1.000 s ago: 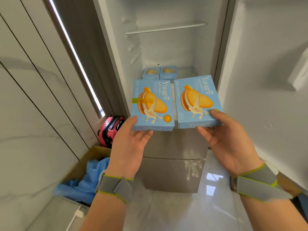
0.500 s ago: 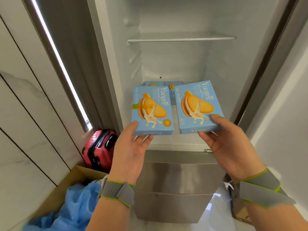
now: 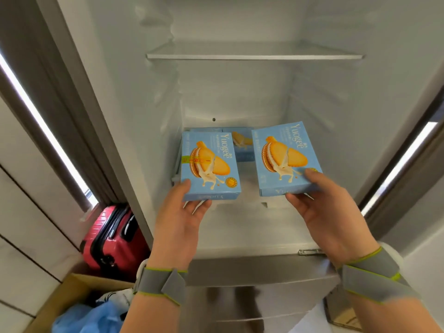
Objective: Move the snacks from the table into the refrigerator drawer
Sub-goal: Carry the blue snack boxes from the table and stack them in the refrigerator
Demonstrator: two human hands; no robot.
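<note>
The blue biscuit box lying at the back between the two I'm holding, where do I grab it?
Take its near end, reaching straight in through the open fridge. The back box lies flat, that end facing you, so thumb on top, fingers on the front edge probably works. Left hand holds the left box, right hand the right box.

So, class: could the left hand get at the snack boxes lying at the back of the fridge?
Probably not yet: the left hand grips the left box, held in front of the back boxes. Otherwise the way looks open.
</note>
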